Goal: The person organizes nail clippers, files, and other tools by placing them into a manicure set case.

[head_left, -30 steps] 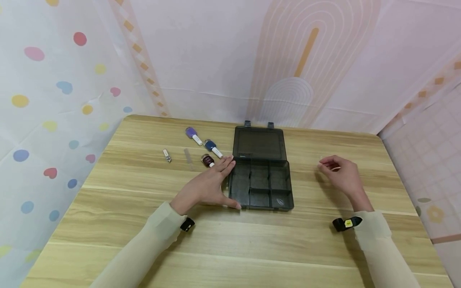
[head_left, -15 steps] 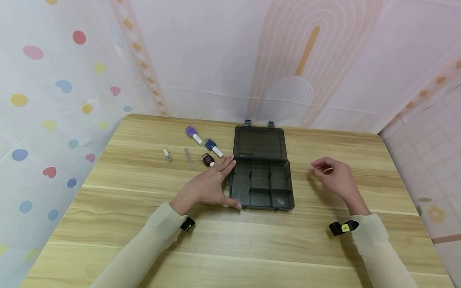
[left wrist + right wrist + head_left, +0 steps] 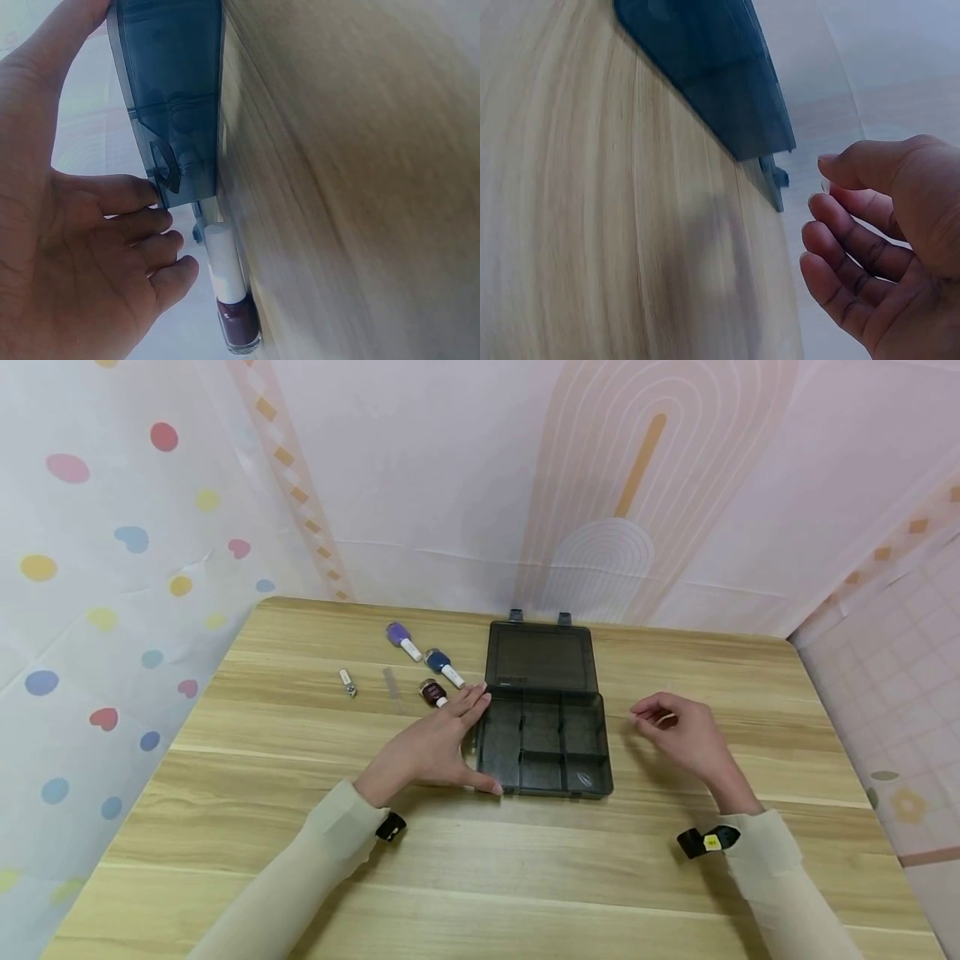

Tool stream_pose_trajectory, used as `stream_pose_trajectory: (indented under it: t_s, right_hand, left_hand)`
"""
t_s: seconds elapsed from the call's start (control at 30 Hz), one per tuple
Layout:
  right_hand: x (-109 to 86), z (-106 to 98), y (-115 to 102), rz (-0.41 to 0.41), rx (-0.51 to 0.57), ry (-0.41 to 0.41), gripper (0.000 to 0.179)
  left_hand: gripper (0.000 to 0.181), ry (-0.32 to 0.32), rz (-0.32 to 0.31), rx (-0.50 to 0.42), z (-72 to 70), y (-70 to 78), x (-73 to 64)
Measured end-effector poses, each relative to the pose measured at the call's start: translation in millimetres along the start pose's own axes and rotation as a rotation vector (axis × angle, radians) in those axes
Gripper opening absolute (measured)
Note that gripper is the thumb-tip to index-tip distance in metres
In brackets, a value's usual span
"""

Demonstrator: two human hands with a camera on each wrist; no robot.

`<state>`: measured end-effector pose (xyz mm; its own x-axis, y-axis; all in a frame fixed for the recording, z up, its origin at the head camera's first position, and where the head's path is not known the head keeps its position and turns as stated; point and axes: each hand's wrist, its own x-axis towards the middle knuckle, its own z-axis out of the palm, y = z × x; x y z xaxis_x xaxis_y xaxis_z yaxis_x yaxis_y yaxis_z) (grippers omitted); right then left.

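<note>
A dark see-through compartment box [image 3: 542,776] lies on the table with its lid laid back. My left hand [image 3: 435,747] spreads along the box's left side, thumb at the front edge and fingertips at the back left corner. In the left wrist view the other fingers bend loosely beside the box wall [image 3: 176,67]. A dark red nail polish bottle [image 3: 432,692] with a white cap lies just beyond those fingers. My right hand [image 3: 681,732] hovers to the right of the box, fingers loosely curled, thumb close to the index finger, and nothing shows between them.
Behind the left hand lie a blue nail polish bottle [image 3: 438,662] and a purple one [image 3: 399,634]. Further left are a thin translucent strip [image 3: 392,689] and a small nail clipper [image 3: 347,682]. A patterned cloth wall [image 3: 450,493] rises behind the wooden table [image 3: 525,877].
My right hand has moved left, closer to the box's right side. The left hand, the box and the small things beside it have stayed in place.
</note>
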<state>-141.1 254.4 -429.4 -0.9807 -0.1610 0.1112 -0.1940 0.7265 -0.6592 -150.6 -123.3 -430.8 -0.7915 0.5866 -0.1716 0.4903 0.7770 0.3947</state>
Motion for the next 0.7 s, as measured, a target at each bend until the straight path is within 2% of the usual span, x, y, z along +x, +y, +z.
stream_pose_trajectory:
  t_s: [0.7]
  right_hand:
    - [-5.9, 13, -26, -0.070, 0.060, -0.084, 0.010]
  left_hand:
    - [0.138, -0.009, -0.005, 0.009, -0.1, -0.7, 0.9]
